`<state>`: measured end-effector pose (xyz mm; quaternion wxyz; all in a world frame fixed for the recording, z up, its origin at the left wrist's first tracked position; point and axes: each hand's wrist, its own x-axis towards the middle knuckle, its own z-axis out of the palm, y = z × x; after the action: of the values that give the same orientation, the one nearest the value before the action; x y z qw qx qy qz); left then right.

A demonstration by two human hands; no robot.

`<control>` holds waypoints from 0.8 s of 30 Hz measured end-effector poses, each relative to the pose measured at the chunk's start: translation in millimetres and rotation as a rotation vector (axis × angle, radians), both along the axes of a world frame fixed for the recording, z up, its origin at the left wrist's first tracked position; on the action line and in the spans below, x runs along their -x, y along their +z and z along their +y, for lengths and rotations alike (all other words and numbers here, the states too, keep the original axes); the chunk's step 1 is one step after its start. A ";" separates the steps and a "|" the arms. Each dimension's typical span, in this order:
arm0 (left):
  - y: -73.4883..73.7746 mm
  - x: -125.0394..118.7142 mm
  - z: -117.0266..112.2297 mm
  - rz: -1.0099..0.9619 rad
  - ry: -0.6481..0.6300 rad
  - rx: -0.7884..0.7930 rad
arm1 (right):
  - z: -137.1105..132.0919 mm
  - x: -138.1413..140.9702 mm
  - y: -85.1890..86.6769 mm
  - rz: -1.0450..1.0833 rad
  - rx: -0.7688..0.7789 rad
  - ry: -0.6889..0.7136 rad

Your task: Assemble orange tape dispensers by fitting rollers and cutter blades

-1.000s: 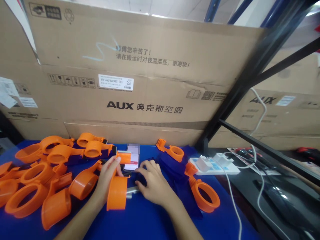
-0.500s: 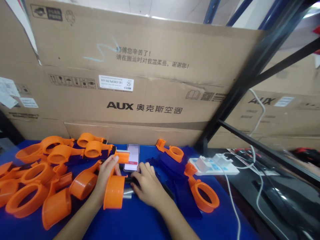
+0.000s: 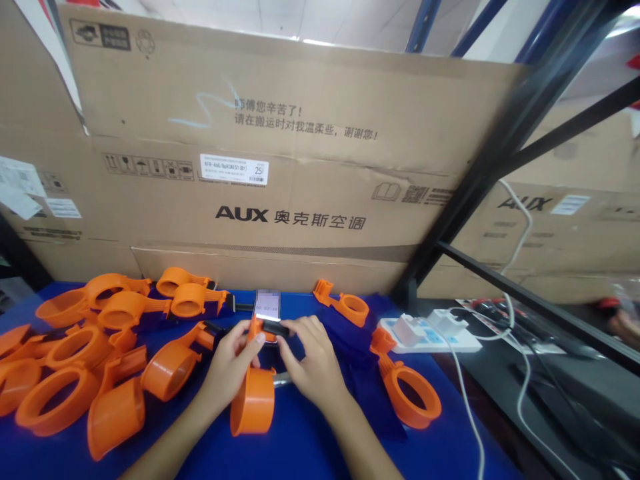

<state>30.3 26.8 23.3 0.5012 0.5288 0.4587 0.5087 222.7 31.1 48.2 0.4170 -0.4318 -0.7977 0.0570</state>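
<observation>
My left hand [image 3: 230, 360] is closed around the handle end of an orange tape dispenser [image 3: 253, 403], whose round ring hangs below the fingers. From the right, my right hand [image 3: 316, 365] pinches a small black strip-like part [image 3: 275, 328] against the dispenser's head. Whether that part is fixed to the head cannot be seen. Just behind both hands lies a phone [image 3: 267, 304] with a lit screen, its lower part covered. A silvery metal piece [image 3: 283, 379] shows beside the ring, under my right hand.
Several orange tape dispensers [image 3: 117, 417] lie piled on the blue table cover [image 3: 200, 447] at left. Two more, one of them a dispenser [image 3: 413, 397] near a white power strip [image 3: 450, 339], lie at right. A large carton [image 3: 300, 167] stands behind. Another person's hand [image 3: 625, 327] shows at the right edge.
My left hand has moved right with the dispenser. My right hand has come up from the table, now with the black part at the dispenser's head. Another person's hand has appeared at far right.
</observation>
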 end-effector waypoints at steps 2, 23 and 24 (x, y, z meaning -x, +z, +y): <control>1.1 -1.8 -2.1 0.019 -0.041 -0.009 | -0.3 2.0 -1.6 0.023 -0.006 0.012; -14.4 -1.8 6.6 -0.281 0.028 0.195 | -2.3 -13.6 6.9 -0.443 0.344 0.006; -13.6 -2.0 6.0 -0.290 0.031 0.206 | -2.8 -12.0 5.7 -0.470 0.356 0.015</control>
<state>32.3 32.8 9.7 0.6055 0.3887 0.4394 0.5378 234.8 28.3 53.9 0.1383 -0.4936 -0.8531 0.0976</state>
